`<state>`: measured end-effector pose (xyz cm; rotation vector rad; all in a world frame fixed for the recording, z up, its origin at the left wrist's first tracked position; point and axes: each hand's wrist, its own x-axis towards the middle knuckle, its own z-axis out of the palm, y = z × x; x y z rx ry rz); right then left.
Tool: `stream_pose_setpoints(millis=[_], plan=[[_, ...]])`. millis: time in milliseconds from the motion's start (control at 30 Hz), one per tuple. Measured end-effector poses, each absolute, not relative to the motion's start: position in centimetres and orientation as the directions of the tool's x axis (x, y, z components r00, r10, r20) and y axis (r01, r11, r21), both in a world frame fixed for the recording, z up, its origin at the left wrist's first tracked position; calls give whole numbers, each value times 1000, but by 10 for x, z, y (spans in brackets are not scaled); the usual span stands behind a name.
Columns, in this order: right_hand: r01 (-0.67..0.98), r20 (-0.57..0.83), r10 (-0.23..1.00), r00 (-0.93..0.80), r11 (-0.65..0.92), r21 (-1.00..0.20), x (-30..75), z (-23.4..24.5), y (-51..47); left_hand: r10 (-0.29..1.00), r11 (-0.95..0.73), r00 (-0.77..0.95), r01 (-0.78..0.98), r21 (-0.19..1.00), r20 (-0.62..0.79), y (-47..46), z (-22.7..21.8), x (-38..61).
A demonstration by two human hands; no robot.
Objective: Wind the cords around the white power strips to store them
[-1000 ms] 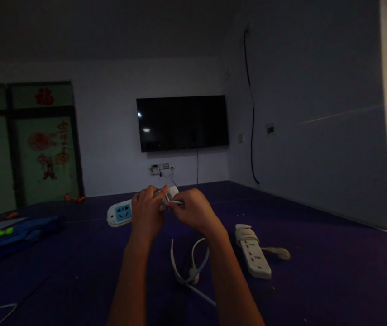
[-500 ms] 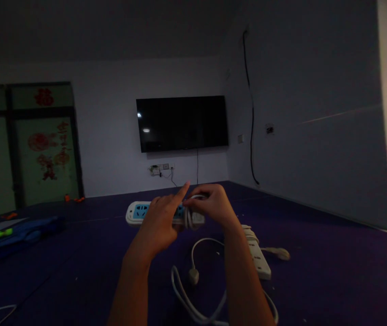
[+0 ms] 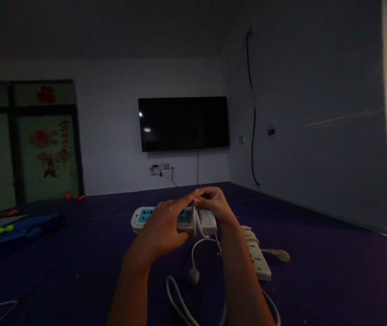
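A white power strip with blue socket faces [image 3: 145, 214] is held up above the purple surface, its left end lower left of centre. My left hand [image 3: 164, 225] grips it around the middle, thumb below and forefinger reaching toward the other hand. Near the strip's right end, my right hand [image 3: 215, 204] pinches its white cord [image 3: 196, 222], which loops around the strip. The rest of the cord [image 3: 179, 296] trails in loose curves below. A white plug [image 3: 193, 275] lies between my forearms.
Beside my right forearm lies a second white power strip [image 3: 260, 265] with its cord wrapped round one end and its plug [image 3: 281, 255] pointing right. Blue cloth [image 3: 33, 231] lies at left. A television [image 3: 184, 124] hangs on the far wall.
The held power strip has shifted slightly right and down. My right fingers have drawn the cord closer against it, and my left forefinger now meets my right fingers.
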<state>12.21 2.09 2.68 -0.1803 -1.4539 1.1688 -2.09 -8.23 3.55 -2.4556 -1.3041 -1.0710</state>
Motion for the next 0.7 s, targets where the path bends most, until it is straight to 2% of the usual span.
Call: stream_pose_setpoints(millis=[100,200,467,700], plan=[[-493,657,708,-257,489,-719,122,29,19,654,-636,350,735,235,671,-77,34,-22],[-484,674,697,-247,514,-708,124,31,17,630,-656,347,716,237,695,-75,34,-22],[-496,635,705,-316,448,-744,132,31,17,571,-628,378,773,92,729,-82,35,-10],[-447,528,732,-430,335,-829,138,29,19,606,-643,364,748,166,708,-72,29,-10]])
